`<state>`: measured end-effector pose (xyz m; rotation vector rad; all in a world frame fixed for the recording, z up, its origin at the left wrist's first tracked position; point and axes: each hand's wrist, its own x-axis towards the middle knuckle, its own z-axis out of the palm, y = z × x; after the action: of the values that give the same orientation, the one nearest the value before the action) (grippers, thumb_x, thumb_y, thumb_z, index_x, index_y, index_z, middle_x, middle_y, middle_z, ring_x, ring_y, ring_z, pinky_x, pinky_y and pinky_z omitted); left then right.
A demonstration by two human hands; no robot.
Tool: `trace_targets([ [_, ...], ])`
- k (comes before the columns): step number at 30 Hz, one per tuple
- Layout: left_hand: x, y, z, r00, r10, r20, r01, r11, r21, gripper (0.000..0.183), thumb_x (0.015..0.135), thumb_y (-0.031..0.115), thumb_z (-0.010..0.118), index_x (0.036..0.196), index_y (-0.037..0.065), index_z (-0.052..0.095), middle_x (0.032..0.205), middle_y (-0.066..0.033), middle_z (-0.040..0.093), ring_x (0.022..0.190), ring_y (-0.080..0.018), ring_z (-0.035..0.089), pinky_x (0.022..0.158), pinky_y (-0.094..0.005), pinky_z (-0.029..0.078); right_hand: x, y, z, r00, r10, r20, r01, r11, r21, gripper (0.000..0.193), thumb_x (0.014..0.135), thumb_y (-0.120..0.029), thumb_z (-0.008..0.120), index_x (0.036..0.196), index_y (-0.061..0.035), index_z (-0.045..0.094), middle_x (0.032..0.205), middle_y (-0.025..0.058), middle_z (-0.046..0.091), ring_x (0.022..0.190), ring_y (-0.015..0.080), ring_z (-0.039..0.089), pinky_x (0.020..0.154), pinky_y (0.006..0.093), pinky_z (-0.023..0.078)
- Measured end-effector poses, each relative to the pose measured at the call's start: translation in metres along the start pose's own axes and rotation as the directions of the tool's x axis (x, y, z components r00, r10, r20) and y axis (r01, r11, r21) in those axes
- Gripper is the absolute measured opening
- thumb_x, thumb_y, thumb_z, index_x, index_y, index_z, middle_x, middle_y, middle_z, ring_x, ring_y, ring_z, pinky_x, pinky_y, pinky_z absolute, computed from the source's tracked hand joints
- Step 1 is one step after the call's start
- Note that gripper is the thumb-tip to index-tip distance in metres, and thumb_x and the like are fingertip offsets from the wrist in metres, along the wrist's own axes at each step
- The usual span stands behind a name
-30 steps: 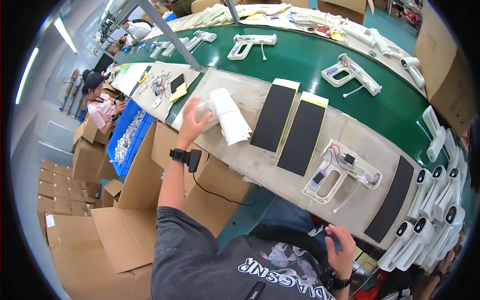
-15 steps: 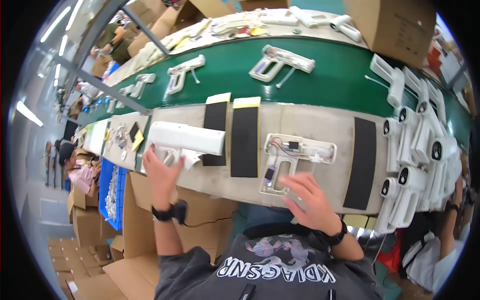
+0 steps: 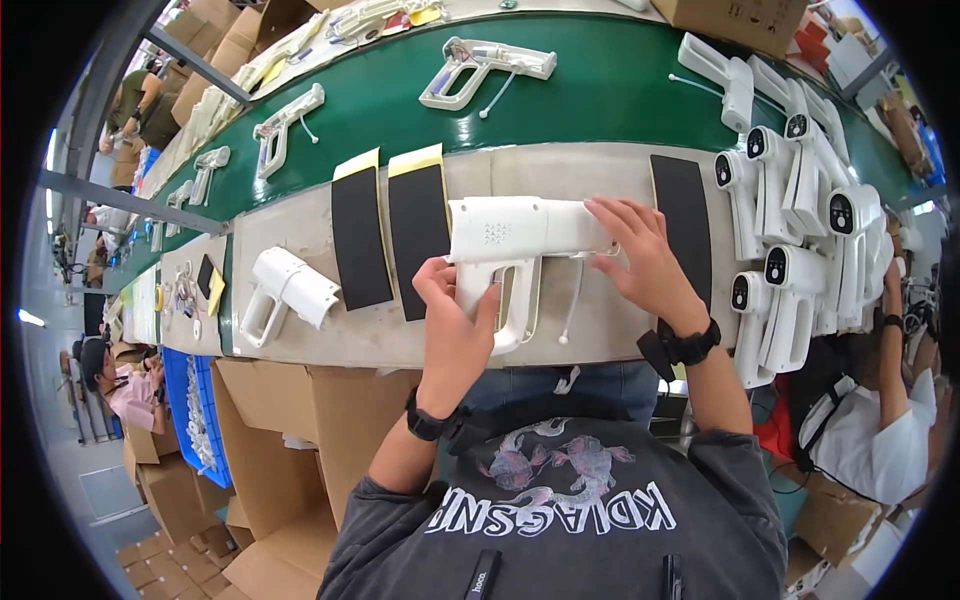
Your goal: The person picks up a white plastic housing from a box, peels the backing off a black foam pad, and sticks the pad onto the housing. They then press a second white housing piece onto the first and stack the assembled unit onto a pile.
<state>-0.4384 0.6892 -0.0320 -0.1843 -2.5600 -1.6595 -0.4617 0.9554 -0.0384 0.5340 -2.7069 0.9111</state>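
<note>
Your dark grey shirt carries large white capital letters, upside down in this view; a black strip on it bears small pale lettering; the cardboard box shows faint, unreadable print.

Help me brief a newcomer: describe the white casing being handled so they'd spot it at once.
Find the green belt, then the grey bench on its near side. Right of the paired black strips there is the casing. Only this casing has the left hand round its handle and the right hand on its barrel.
</note>
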Motion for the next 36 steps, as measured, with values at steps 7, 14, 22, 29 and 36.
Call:
trace_targets([
  [7, 0.013, -0.001, -0.016, 0.968, -0.184, 0.172, 0.233, 0.914, -0.333, 0.064, 0.091, 0.007, 0.071, 0.133, 0.0, 0.023, 0.114, -0.0175, 0.055, 0.105, -0.0213, 0.06, 0.088, -0.0361, 0.05, 0.002, 0.011, -0.007, 0.996, -0.052, -0.077, 0.054, 0.998, 0.034, 0.071, 0.075, -0.004, 0.08, 0.14, -0.0088, 0.052, 0.141, 0.011, 0.055, 0.128, 0.0319, 0.051, 0.11, 0.0422, 0.04],
  [14, 0.068, -0.023, -0.039, 0.96, 0.204, 0.189, -0.257, 0.911, 0.323, 0.079, 0.087, 0.025, 0.077, 0.152, 0.008, 0.036, 0.144, -0.0123, 0.048, 0.135, -0.0258, 0.045, 0.106, -0.0382, 0.043, 0.004, 0.02, -0.003, 0.999, 0.047, -0.005, -0.045, 0.982, 0.183, 0.063, 0.075, -0.001, 0.078, 0.133, -0.0082, 0.053, 0.135, 0.0113, 0.06, 0.127, 0.0345, 0.052, 0.109, 0.0436, 0.041],
  [22, 0.103, -0.049, -0.022, 0.835, 0.273, 0.478, -0.298, 0.954, -0.024, 0.047, 0.091, 0.007, 0.069, 0.137, 0.008, 0.059, 0.138, -0.0116, 0.057, 0.126, -0.0294, 0.055, 0.108, -0.0368, 0.042, -0.004, 0.03, 0.006, 0.992, 0.122, 0.025, -0.124, 0.985, 0.124, 0.061, 0.076, -0.002, 0.078, 0.131, -0.009, 0.054, 0.136, 0.0093, 0.06, 0.129, 0.033, 0.05, 0.112, 0.0434, 0.037],
  [29, 0.096, -0.052, -0.019, 0.838, 0.223, 0.497, -0.256, 0.967, -0.003, 0.046, 0.09, 0.002, 0.067, 0.135, 0.009, 0.061, 0.137, -0.0116, 0.057, 0.125, -0.0291, 0.055, 0.106, -0.0363, 0.045, -0.003, 0.032, 0.004, 0.993, 0.104, 0.058, -0.113, 0.98, 0.165, 0.06, 0.073, 0.001, 0.078, 0.128, -0.0095, 0.057, 0.137, 0.0083, 0.06, 0.131, 0.0313, 0.049, 0.112, 0.0425, 0.036],
  [36, 0.086, -0.045, -0.007, 0.864, 0.221, 0.453, -0.261, 0.965, 0.027, 0.052, 0.086, 0.009, 0.075, 0.136, 0.009, 0.06, 0.137, -0.0112, 0.056, 0.124, -0.0309, 0.053, 0.105, -0.0387, 0.045, 0.002, 0.038, 0.006, 0.996, 0.067, 0.056, -0.078, 0.974, 0.211, 0.063, 0.07, 0.002, 0.079, 0.128, -0.01, 0.057, 0.136, 0.008, 0.061, 0.129, 0.0315, 0.051, 0.113, 0.0424, 0.036],
])
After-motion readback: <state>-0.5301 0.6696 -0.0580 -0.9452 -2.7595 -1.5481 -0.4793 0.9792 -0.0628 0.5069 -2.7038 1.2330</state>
